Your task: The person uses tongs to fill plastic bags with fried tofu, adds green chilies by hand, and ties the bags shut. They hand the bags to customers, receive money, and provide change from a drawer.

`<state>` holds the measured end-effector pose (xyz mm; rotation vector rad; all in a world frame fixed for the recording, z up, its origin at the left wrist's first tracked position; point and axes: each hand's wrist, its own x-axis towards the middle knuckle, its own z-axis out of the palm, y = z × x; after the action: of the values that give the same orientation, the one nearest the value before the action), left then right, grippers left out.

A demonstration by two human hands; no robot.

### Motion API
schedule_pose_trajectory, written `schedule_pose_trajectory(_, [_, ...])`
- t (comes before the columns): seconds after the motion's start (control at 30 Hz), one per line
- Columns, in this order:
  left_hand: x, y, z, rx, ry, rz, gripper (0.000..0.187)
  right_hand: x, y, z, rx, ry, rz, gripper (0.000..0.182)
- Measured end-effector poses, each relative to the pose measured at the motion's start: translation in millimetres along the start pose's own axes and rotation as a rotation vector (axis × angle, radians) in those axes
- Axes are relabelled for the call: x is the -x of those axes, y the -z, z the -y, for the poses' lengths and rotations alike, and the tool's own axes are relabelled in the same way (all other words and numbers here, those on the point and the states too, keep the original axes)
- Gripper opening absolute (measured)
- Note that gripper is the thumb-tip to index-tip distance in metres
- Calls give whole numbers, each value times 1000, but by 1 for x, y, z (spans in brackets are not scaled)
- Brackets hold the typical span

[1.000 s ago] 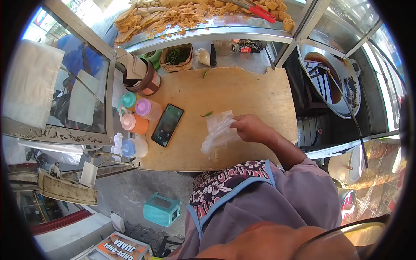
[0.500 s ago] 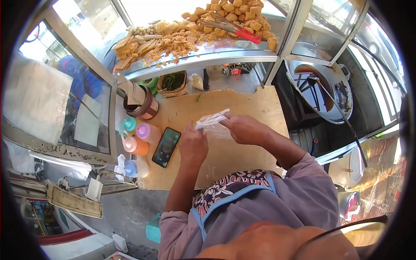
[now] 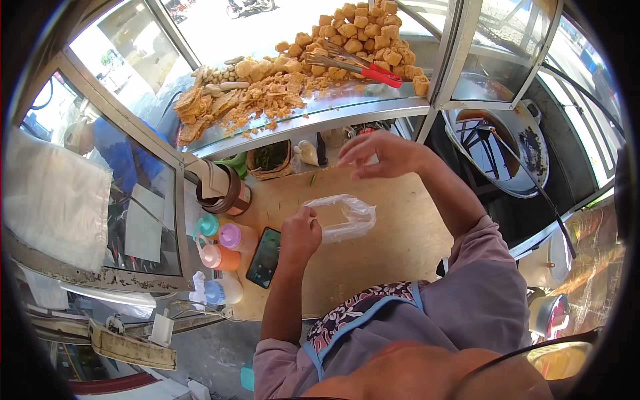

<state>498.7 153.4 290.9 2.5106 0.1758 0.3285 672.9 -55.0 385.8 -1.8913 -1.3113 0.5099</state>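
My left hand (image 3: 301, 235) is closed on the edge of a clear plastic bag (image 3: 353, 230), whose mouth gapes in a loop over the wooden board (image 3: 373, 280). Raised above the far side of the board, my right hand (image 3: 383, 155) is empty, its fingers apart and curved. Beyond it, red-handled tongs (image 3: 380, 75) lie on the heap of fried tofu cubes (image 3: 360, 30) on the glass-sided shelf. Fried crumbs and flat crisp pieces (image 3: 267, 100) spread along the shelf's left part. A phone (image 3: 265, 257) lies beside my left wrist.
Several squeeze bottles (image 3: 230, 237) stand left of the phone, near a brown container (image 3: 230, 193) holding folded paper. A basket of green leaves (image 3: 270, 159) sits under the shelf. At right is a large pan of dark oil (image 3: 490, 150) with a long-handled utensil across it.
The plastic bag went from bunched between both hands to spread wide at its mouth. My right hand let go and rose away toward the shelf; my left kept its hold.
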Motion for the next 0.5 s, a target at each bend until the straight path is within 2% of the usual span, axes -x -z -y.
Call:
schedule_pose_trajectory(0.03, [-2, -2, -1, 14, -48, -40, 10, -14, 19, -5, -6, 34, -273, 27])
schedule_pose_trajectory(0.1, [-7, -7, -1, 48, -128, -96, 11, -49, 49, -42, 602, 63, -714, 29])
schedule_pose_trajectory(0.17, [-15, -15, 4, 85, -193, -137, 14, -75, 67, -74, 1077, -138, -883, 29])
schedule_pose_trajectory(0.27, [-24, 8, -27, 410, 108, 73, 16, -89, 83, -99, 1081, -403, -630, 28])
schedule_pose_trajectory(0.37, [-31, 10, -22, 481, 166, 72, 20, -88, 87, -103, 1139, -348, -618, 23])
schedule_pose_trajectory(0.47, [-37, 13, -20, 598, 181, 65, 29, -85, 100, -68, 807, -374, -710, 27])
schedule_pose_trajectory(0.5, [-39, 11, -17, 572, 182, 67, 31, -84, 110, -65, 837, -327, -724, 28])
